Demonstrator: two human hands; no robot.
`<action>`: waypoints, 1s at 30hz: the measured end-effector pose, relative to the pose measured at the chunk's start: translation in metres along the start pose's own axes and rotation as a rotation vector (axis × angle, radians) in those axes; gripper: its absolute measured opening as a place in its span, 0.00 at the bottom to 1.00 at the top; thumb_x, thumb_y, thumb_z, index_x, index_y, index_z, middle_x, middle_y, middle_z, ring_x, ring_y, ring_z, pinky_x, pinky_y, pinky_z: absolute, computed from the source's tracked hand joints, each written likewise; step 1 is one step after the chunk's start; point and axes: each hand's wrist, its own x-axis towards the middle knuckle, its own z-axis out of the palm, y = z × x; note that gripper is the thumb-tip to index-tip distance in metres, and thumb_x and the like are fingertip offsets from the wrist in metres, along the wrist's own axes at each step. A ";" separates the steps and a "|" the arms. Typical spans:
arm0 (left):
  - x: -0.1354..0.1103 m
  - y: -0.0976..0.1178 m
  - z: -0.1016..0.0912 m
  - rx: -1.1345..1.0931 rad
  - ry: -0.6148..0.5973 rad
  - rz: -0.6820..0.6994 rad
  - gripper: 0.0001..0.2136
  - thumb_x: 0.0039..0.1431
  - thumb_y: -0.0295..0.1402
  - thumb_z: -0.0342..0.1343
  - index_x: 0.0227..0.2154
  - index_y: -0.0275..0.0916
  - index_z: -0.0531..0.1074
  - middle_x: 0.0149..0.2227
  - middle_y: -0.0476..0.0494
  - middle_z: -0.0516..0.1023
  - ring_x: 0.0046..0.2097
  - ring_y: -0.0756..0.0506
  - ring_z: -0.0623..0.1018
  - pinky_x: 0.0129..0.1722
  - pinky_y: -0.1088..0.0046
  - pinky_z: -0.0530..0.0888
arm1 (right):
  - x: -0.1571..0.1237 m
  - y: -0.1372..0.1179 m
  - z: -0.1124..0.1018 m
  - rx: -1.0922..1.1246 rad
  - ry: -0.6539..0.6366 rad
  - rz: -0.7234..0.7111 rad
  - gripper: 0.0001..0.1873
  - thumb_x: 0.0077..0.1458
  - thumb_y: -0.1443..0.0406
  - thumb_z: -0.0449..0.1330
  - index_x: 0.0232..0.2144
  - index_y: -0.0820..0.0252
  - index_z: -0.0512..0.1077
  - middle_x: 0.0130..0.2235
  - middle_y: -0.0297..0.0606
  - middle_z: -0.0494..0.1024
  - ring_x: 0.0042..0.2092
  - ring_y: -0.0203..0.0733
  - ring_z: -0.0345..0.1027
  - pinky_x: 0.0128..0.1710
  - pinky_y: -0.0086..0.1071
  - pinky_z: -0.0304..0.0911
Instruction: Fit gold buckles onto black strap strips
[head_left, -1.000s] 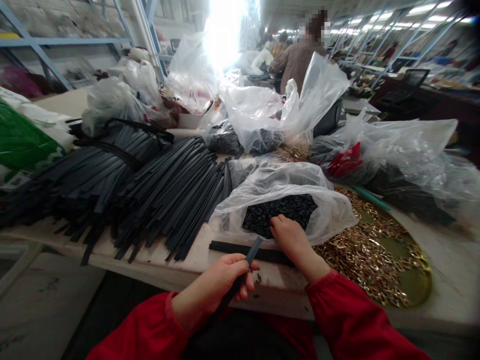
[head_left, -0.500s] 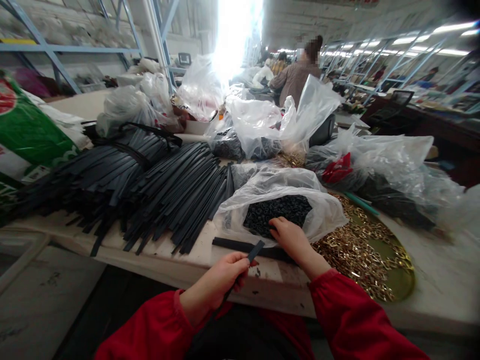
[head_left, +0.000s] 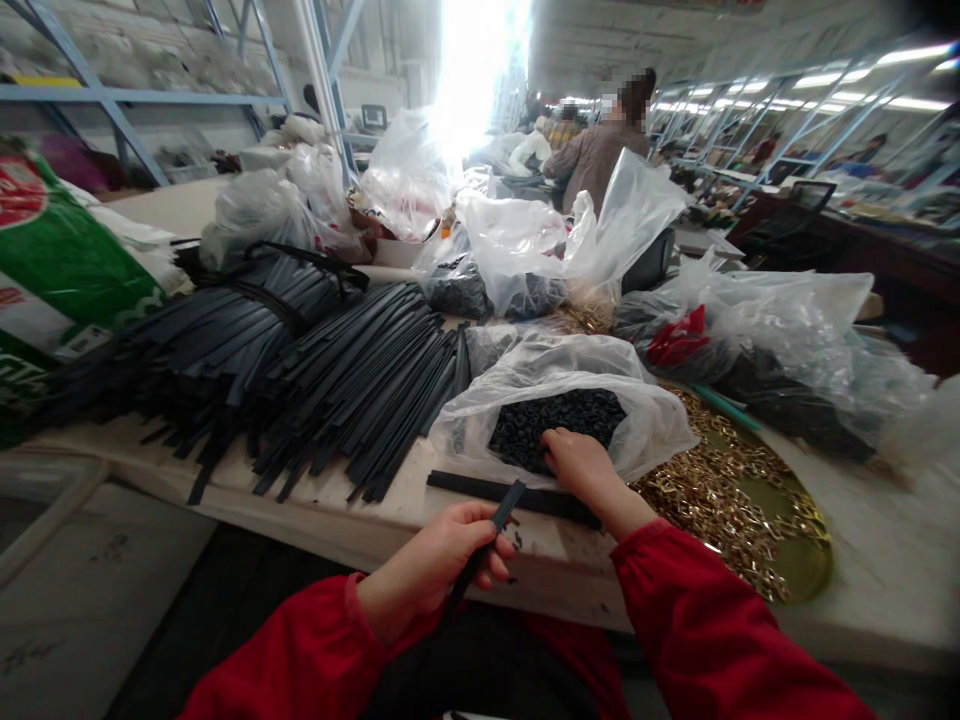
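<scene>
My left hand [head_left: 469,550] pinches a narrow dark strap [head_left: 507,505] between thumb and fingers, above the table's front edge. The strap's short end points up and away, and its lower part hangs toward my lap. My right hand [head_left: 581,462] reaches into an open clear plastic bag [head_left: 465,425], its fingers bent against a heap of small black ring-like pieces [head_left: 555,412]. What those fingertips hold, if anything, is hidden. Just in front of the bag, a black strip [head_left: 480,488] lies flat on the table.
Bundles of dark straps [head_left: 352,390] cover the table's left side. Gold-coloured metal clasps [head_left: 720,500] fill a round yellow tray [head_left: 821,555] on the right. Further plastic bags [head_left: 517,235] stand behind, and a person [head_left: 600,150] is beyond them.
My left fingers have spread a little around the strap, whose end is a bit steeper. My right hand stays among the black pieces, with its fingers slightly shifted.
</scene>
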 end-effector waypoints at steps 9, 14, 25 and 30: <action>0.018 0.010 -0.001 0.234 0.035 0.138 0.10 0.54 0.34 0.45 0.37 0.36 0.65 0.21 0.54 0.69 0.15 0.57 0.65 0.12 0.84 0.56 | -0.011 0.023 -0.009 0.687 0.088 0.138 0.14 0.48 0.60 0.52 0.35 0.63 0.67 0.31 0.38 0.73 0.31 0.39 0.67 0.33 0.31 0.61; 0.035 0.026 0.005 0.380 0.081 0.304 0.11 0.55 0.37 0.45 0.35 0.35 0.65 0.17 0.55 0.67 0.14 0.56 0.66 0.13 0.84 0.58 | -0.029 0.000 -0.014 1.104 -0.001 0.160 0.17 0.46 0.54 0.55 0.33 0.62 0.66 0.28 0.35 0.72 0.27 0.34 0.65 0.28 0.29 0.60; 0.037 0.021 0.001 0.666 0.146 0.348 0.10 0.54 0.35 0.44 0.30 0.37 0.67 0.17 0.54 0.67 0.15 0.54 0.67 0.12 0.83 0.61 | -0.049 -0.029 -0.018 1.476 -0.133 0.162 0.16 0.39 0.59 0.64 0.29 0.60 0.66 0.26 0.29 0.71 0.28 0.32 0.63 0.31 0.28 0.59; 0.027 0.023 0.001 0.654 0.118 0.326 0.08 0.52 0.34 0.44 0.27 0.37 0.65 0.17 0.54 0.66 0.17 0.53 0.67 0.15 0.82 0.62 | -0.057 -0.029 -0.018 1.488 -0.147 0.133 0.13 0.40 0.61 0.64 0.28 0.60 0.66 0.26 0.28 0.71 0.29 0.31 0.63 0.31 0.27 0.58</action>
